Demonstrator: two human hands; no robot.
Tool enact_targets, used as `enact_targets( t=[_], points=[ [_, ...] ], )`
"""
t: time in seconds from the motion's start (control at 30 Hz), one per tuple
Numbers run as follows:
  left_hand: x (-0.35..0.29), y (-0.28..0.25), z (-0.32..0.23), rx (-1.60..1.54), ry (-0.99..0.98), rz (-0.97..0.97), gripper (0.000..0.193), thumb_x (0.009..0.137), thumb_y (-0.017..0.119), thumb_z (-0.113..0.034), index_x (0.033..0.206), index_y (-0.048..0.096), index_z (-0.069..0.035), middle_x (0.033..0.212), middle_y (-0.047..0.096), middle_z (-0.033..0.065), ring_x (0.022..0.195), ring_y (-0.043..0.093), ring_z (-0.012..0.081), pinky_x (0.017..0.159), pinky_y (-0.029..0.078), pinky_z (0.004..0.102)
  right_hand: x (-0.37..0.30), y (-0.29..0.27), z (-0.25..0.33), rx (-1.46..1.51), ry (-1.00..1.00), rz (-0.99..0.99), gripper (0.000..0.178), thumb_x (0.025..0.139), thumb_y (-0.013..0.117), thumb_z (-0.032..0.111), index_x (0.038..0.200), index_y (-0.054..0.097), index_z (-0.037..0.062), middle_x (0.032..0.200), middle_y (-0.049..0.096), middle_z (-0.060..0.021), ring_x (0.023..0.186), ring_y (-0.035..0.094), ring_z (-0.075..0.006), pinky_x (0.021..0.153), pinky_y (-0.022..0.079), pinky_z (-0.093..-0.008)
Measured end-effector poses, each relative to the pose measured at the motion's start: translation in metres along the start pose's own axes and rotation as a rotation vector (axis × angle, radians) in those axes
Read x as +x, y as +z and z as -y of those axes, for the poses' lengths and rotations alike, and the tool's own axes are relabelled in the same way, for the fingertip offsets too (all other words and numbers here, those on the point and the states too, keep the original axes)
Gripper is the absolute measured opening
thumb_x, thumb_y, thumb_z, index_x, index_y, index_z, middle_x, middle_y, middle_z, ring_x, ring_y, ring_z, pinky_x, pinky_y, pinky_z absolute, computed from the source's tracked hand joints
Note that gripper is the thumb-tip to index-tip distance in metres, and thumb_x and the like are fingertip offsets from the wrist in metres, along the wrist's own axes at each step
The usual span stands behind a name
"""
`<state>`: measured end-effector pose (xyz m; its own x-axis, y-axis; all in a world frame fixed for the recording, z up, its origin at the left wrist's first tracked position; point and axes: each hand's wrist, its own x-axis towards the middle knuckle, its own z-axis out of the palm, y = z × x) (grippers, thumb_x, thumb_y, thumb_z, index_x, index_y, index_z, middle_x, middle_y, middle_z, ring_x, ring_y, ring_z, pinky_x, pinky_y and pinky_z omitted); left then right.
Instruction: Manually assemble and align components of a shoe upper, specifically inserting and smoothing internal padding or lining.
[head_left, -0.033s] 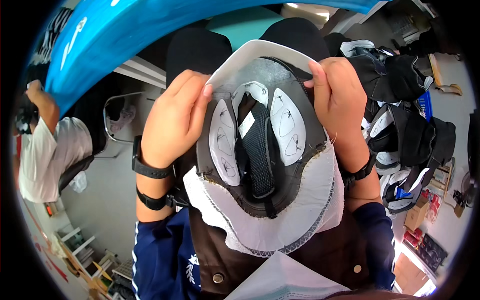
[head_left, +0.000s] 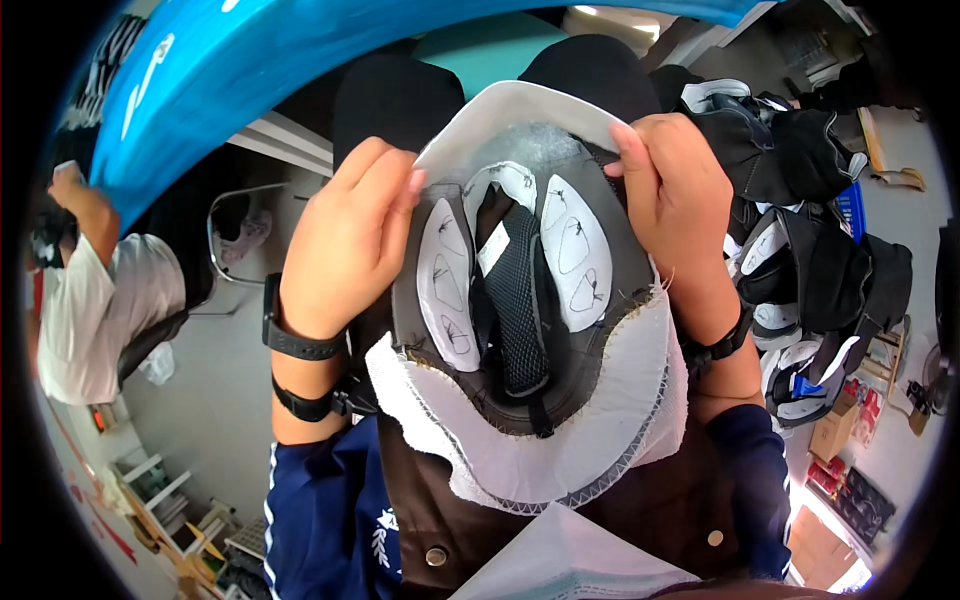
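Observation:
A dark shoe upper (head_left: pixel 412 310), unfinished and turned with its inside toward me, lies over my lap. My left hand (head_left: pixel 350 235) pinches its far left rim between thumb and fingers. At the far right rim, my right hand (head_left: pixel 675 195) grips the same edge. Between my hands a stiff white strip (head_left: pixel 520 100) curves up along the far edge, with a fuzzy grey patch below it. Two white pads (head_left: pixel 574 255) with stitched loops flank a black mesh tongue (head_left: pixel 518 300). Toward me hangs a white lining (head_left: pixel 540 470) with zigzag stitching.
A blue cover (head_left: pixel 250 70) arches across the far left. At the left sits another person in a white shirt (head_left: pixel 110 310), near a metal chair frame (head_left: pixel 212 235). Several black uppers (head_left: pixel 830 270) are piled on the right, with cardboard boxes (head_left: pixel 832 428) below.
The white strip along the far edge has bent inward a little and covers more of the grey patch. My hands have barely shifted and keep their hold.

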<state>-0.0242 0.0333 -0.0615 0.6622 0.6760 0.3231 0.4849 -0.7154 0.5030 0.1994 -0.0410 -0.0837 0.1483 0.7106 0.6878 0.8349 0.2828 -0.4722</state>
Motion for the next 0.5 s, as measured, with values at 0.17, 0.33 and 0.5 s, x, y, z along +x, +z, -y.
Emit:
enact_targets(
  t=[0.17,0.33,0.5],
  points=[
    [-0.001,-0.011,-0.004,0.188,0.036,0.138,0.014,0.079,0.055,-0.010,0.071,0.048,-0.001,0.067,0.045,0.0128,0.061,0.048,0.0317,0.052,0.040,0.0378,0.005,-0.007,-0.008,0.150,-0.036,0.349,0.024,0.078,0.059,0.015,0.063,0.048,0.0002,0.058,0.044,-0.0108,0.054,0.046,-0.0278,0.049,0.038,-0.0342],
    [0.001,-0.009,-0.002,0.195,0.230,0.223,0.017,0.074,0.059,-0.010,0.063,0.049,-0.002,0.064,0.046,0.0101,0.063,0.048,0.0284,0.054,0.040,0.0362,0.013,-0.015,-0.010,0.141,-0.135,0.726,0.017,0.076,0.061,0.012,0.070,0.055,-0.0029,0.070,0.053,-0.0101,0.060,0.052,-0.0261,0.054,0.042,-0.0315],
    [0.012,-0.008,-0.009,0.273,0.249,0.346,0.016,0.073,0.059,-0.015,0.065,0.053,-0.002,0.065,0.049,0.0088,0.067,0.049,0.0274,0.056,0.041,0.0360,0.007,-0.004,-0.012,0.008,-0.051,0.768,0.021,0.076,0.060,0.013,0.067,0.051,-0.0040,0.076,0.047,-0.0099,0.060,0.050,-0.0290,0.056,0.042,-0.0341]
  ],
)
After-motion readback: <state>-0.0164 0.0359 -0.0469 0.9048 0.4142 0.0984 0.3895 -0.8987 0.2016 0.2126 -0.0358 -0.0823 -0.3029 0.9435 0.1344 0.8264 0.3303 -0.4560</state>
